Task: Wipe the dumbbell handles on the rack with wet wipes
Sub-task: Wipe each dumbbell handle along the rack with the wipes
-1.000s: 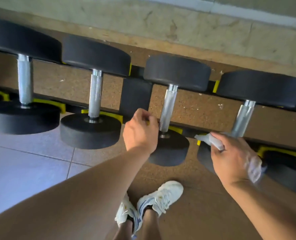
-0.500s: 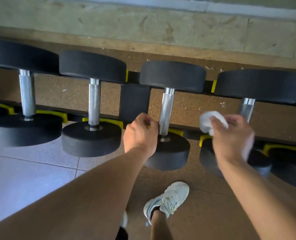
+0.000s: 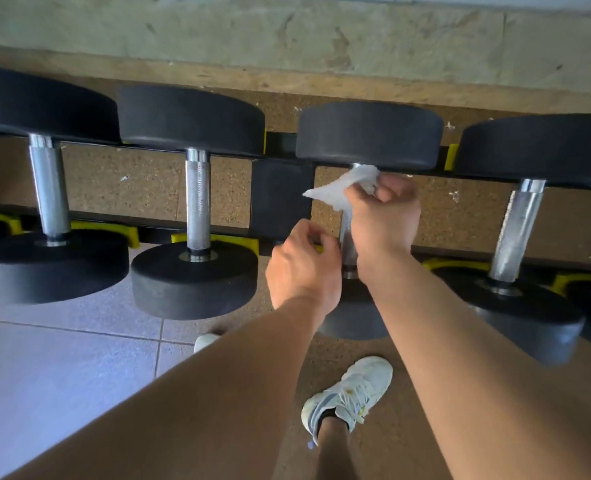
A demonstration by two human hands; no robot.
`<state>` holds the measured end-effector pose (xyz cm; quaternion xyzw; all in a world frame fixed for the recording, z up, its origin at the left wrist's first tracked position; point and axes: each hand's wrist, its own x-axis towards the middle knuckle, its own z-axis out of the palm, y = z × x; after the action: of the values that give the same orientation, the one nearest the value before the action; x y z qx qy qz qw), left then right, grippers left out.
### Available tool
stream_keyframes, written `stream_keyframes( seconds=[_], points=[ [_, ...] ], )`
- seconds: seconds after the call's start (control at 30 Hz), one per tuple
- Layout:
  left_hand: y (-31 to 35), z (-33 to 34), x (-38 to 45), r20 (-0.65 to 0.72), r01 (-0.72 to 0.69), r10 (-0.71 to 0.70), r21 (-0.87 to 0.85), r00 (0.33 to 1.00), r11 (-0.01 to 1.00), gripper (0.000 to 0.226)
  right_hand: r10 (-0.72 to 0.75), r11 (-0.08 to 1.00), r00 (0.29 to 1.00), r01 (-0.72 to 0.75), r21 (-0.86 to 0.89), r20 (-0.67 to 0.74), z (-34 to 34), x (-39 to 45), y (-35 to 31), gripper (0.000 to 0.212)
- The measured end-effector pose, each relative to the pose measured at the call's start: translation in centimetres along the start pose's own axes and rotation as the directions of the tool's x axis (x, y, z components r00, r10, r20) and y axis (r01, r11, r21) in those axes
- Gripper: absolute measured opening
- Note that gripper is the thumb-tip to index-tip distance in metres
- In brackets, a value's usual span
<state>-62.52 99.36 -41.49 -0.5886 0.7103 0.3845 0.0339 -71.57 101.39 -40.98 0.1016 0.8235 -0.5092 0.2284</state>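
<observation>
Stained concrete wall [image 3: 287, 32] behind, cork-look floor mat [image 3: 391, 427] and grey tiles [image 3: 62, 375] below; the black rack [image 3: 280, 199] with yellow cradles [image 3: 217, 239] carried four dumbbells in a row. Right hand [image 3: 384, 220] had its fingers [image 3: 391, 192] clenched on a white wet wipe [image 3: 346, 190], pressed at the top of the third dumbbell's handle [image 3: 347, 244], just under the far weight head [image 3: 368, 133]. Left hand [image 3: 304, 268] sat just beside the handle's lower end, fingers curled; whether it gripped the rack rail or the handle, or just rested there, can't tell. The two handles to the left [image 3: 197, 202] [image 3: 48, 188] and the one to the right [image 3: 517, 230] were bare, no wipe on them. Risks, judged: the wipe was bunched with a loose corner sticking out left, so it could skate over the knurling and miss the underside unless wrapped round; a hard downward stroke could run the right hand into the left knuckles, which were nearly touching; pushing sideways could roll the dumbbell in its cradle. Versus half a second earlier: right hand had crossed from in front of the fourth dumbbell to the third one's handle, wipe now in contact there; left hand had barely shifted; one shoe [image 3: 349, 393] in view, same as then, and the view had crept closer.
</observation>
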Motion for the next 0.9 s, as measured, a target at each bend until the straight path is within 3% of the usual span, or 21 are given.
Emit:
stream_keyframes(
  seconds=[0.07,0.23,0.37,0.47,0.63,0.67,0.73,0.8,0.87,0.9],
  points=[
    [0.0,0.0,0.0,0.011,-0.01,0.01,0.0,1.0,1.0,0.017,0.064,0.998,0.998,-0.064,-0.015,0.014,0.8,0.8,-0.6,0.023],
    [0.0,0.0,0.0,0.019,-0.023,0.023,0.001,1.0,1.0,0.016,0.019,0.994,1.0,-0.017,-0.108,0.012,0.6,0.4,-0.2,0.01],
    [0.0,-0.1,0.0,0.022,-0.034,0.034,-0.003,0.999,0.999,0.016,0.022,0.997,0.994,-0.029,-0.065,-0.11,-0.3,0.8,0.1,0.031],
    [0.1,-0.1,0.0,0.033,-0.032,0.032,0.001,0.999,0.999,0.016,-0.049,0.982,0.998,0.053,-0.18,0.028,-0.1,0.6,-0.7,0.025],
    [0.2,-0.1,0.0,0.036,-0.032,0.032,0.009,0.999,0.999,0.017,0.081,0.988,0.996,-0.075,-0.135,0.041,-0.6,0.9,-1.8,0.018],
    [0.2,-0.1,0.0,0.034,-0.028,0.028,0.012,0.999,1.0,0.017,0.052,0.983,0.998,-0.047,-0.177,0.025,-1.2,0.8,-1.5,0.018],
    [0.2,-0.2,-0.1,0.022,-0.025,0.025,0.01,0.999,1.0,0.016,-0.166,0.944,0.986,0.16,-0.287,0.003,-2.9,0.2,-0.4,0.019],
    [0.2,-0.2,-0.2,0.007,-0.035,0.035,-0.005,0.999,0.999,0.016,-0.505,0.787,0.858,0.502,-0.358,0.092,-4.4,-0.3,0.7,0.027],
    [0.1,-0.2,-0.2,-0.01,-0.04,0.039,-0.018,0.999,0.999,0.017,-0.746,0.455,0.571,0.813,-0.365,0.342,-4.8,0.5,1.7,0.035],
    [0.1,-0.2,-0.3,-0.025,-0.039,0.038,-0.024,0.999,0.999,0.019,-0.759,0.27,0.419,0.899,-0.346,0.498,-4.9,1.3,2.0,0.039]
  ],
)
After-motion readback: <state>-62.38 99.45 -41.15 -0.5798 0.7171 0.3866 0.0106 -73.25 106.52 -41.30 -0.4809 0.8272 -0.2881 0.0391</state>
